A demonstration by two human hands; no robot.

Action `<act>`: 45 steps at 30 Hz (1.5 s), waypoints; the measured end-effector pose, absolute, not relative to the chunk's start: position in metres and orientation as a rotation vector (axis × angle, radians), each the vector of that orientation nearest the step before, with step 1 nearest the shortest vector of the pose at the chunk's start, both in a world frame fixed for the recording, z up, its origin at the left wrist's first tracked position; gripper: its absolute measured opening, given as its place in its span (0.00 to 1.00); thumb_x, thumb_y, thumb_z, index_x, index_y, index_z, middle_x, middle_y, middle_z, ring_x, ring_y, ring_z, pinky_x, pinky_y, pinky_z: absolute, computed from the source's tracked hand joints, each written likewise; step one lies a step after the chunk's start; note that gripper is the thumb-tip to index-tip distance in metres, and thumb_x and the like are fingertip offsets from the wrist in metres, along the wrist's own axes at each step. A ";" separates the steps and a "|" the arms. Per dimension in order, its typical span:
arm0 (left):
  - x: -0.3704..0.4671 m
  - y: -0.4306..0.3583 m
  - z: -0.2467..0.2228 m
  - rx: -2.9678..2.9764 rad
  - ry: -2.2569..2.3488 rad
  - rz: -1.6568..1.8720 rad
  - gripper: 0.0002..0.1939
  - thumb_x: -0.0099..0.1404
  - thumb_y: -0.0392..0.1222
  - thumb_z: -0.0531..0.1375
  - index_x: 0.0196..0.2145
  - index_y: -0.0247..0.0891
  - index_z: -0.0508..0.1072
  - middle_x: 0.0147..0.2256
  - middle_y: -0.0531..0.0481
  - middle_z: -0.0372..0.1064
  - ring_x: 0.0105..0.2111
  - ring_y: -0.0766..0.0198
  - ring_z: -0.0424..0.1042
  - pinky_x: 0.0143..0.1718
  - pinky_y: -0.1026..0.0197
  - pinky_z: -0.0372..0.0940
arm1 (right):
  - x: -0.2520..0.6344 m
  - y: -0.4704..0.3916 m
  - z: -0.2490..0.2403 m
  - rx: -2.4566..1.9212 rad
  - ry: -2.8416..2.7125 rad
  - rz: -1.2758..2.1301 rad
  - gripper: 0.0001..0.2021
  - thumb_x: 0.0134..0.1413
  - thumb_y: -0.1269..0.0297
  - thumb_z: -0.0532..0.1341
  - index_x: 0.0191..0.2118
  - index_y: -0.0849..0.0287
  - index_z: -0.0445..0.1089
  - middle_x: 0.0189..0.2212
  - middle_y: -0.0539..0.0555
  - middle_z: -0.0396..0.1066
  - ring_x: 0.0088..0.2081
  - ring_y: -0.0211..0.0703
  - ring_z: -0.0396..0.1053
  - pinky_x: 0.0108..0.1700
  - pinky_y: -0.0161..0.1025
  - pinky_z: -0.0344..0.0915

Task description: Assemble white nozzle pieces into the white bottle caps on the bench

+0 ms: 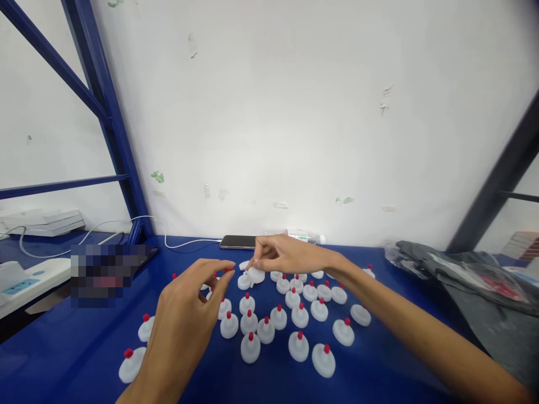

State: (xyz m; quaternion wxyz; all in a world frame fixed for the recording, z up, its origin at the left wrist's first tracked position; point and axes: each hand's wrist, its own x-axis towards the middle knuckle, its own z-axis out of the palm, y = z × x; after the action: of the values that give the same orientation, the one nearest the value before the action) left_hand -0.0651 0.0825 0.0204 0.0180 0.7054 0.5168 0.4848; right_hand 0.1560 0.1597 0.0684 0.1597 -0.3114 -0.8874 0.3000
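Many white, round, dome-shaped lids with red tips, such as one white lid [250, 349], stand spread over the blue table. My right hand [275, 253] reaches across to the middle and pinches a white lid [256, 275] between thumb and fingers, its underside partly hidden. Left of it, my left hand [191, 306] is raised above the lids, thumb and forefinger closed around a small red cap [229, 270], mostly covered by the fingertips. Just beneath the right hand's lid sits another white lid [243, 281], which shows no red tip.
Against the wall lie a phone [238, 242] on a white cable and a clear plastic bottle [305, 236]. A power strip [36, 280] is at the left edge, near a dark, partly blurred-out device [145, 257]. Grey cloth with plastic bags [463, 275] covers the right side.
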 end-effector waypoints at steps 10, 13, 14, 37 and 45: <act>-0.063 0.083 0.018 2.042 1.457 1.469 0.13 0.67 0.51 0.61 0.45 0.47 0.80 0.37 0.53 0.78 0.27 0.66 0.74 0.23 0.66 0.66 | 0.148 0.148 0.075 -0.689 -2.468 1.210 0.19 0.63 0.51 0.63 0.54 0.53 0.63 0.36 0.51 0.75 0.33 0.37 0.68 0.33 0.34 0.64; -0.062 0.082 0.020 1.969 1.416 1.419 0.13 0.65 0.52 0.62 0.43 0.47 0.81 0.27 0.54 0.75 0.27 0.63 0.75 0.23 0.66 0.66 | 0.149 0.148 0.076 -0.667 -2.438 1.263 0.21 0.61 0.51 0.64 0.55 0.53 0.63 0.35 0.50 0.74 0.33 0.37 0.68 0.35 0.34 0.65; -0.062 0.082 0.020 1.945 1.394 1.408 0.13 0.65 0.52 0.62 0.43 0.47 0.81 0.24 0.55 0.73 0.28 0.62 0.76 0.22 0.67 0.65 | 0.149 0.148 0.076 -0.661 -2.437 1.272 0.21 0.61 0.51 0.64 0.55 0.53 0.63 0.35 0.50 0.74 0.33 0.37 0.68 0.35 0.34 0.65; -0.058 0.079 0.027 1.653 1.351 1.244 0.24 0.59 0.60 0.65 0.45 0.41 0.80 0.21 0.52 0.75 0.14 0.72 0.53 0.14 0.69 0.49 | 0.146 0.148 0.073 -0.658 -2.390 1.278 0.19 0.61 0.55 0.66 0.54 0.54 0.66 0.34 0.50 0.76 0.34 0.38 0.72 0.37 0.36 0.66; -0.058 0.076 0.028 1.758 1.484 1.353 0.22 0.60 0.60 0.64 0.43 0.42 0.80 0.19 0.55 0.69 0.16 0.70 0.57 0.15 0.68 0.51 | 0.148 0.142 0.081 -0.670 -2.410 1.157 0.24 0.57 0.61 0.69 0.58 0.52 0.64 0.52 0.54 0.74 0.47 0.42 0.75 0.48 0.40 0.70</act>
State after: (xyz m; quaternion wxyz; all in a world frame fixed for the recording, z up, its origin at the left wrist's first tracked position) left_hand -0.0580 0.0758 0.0277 0.2343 0.6403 0.5406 0.4929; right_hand 0.1482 0.1416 0.0813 0.1918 -0.2388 -0.8581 0.4121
